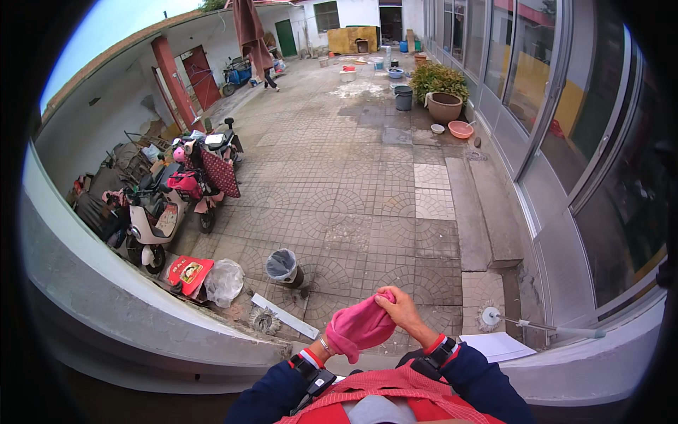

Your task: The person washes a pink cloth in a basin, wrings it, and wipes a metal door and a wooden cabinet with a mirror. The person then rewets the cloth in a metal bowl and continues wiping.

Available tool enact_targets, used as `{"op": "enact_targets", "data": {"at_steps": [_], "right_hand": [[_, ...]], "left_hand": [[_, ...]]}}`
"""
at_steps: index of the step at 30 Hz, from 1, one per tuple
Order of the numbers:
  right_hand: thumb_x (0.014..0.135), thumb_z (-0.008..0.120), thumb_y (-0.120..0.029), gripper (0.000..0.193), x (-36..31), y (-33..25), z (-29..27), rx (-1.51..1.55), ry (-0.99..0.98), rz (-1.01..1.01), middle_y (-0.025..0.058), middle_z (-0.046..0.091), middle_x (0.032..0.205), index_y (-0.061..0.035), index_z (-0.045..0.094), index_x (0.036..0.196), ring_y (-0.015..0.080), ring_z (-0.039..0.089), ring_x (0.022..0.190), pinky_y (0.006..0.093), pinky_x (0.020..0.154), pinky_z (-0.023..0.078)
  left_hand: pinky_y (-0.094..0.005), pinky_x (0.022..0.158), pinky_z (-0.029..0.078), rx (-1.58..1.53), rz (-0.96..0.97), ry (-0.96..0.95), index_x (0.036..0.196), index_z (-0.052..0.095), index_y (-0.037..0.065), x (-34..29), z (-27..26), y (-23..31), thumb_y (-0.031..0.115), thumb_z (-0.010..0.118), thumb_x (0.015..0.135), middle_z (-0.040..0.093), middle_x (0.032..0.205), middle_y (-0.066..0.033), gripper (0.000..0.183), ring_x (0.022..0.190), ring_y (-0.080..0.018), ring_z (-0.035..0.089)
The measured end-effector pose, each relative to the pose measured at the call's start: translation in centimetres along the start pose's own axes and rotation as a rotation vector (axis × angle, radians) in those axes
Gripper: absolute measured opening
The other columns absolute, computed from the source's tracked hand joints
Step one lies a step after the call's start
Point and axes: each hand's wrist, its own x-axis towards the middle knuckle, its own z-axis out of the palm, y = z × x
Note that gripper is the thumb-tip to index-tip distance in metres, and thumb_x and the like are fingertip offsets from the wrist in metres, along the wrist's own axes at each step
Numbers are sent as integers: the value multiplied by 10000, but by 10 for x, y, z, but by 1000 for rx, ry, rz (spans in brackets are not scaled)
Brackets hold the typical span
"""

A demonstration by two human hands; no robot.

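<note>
In front of my body, a pink cloth [359, 326] drapes over my left hand [322, 346]; only the wrist with a bracelet shows and the fingers are hidden beneath it. My right hand [401, 309] pinches the cloth's upper right corner between thumb and fingers. The cloth looks folded and bunched, its lower part hanging by the left wrist. Dark sleeves and straps with small devices wrap both wrists. Below my hands lies a red checked garment [395, 385] over my front.
A low wall [148, 321] curves in front of me. Beyond it are a lined bin [282, 267], a white board [285, 316], a red bag [189, 274] and scooters [159, 219] on the left. A mop [490, 316] and white sheet [498, 346] are at right, near glass doors [607, 191].
</note>
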Motion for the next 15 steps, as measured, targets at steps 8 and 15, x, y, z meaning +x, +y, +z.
{"op": "enact_targets", "data": {"at_steps": [8,15], "right_hand": [[821,614,-359,607,113,-3,-38,-65,-513,-363,190,518,1163,-56,383,1295,307,525,1064,371,873,427],[857,569,-221,367,289,195,-306,-304,44,-238,125,602,945,-21,516,1160,192,598,726,300,608,475]], "left_hand": [[-339,1022,320,642,350,187,1294,389,36,135,-30,-21,168,636,800,433,1296,-97,568,1209,-220,416],[-274,927,388,576,141,94,1240,447,67,356,-136,-139,225,711,719,486,1202,-81,604,1094,-194,472]]}}
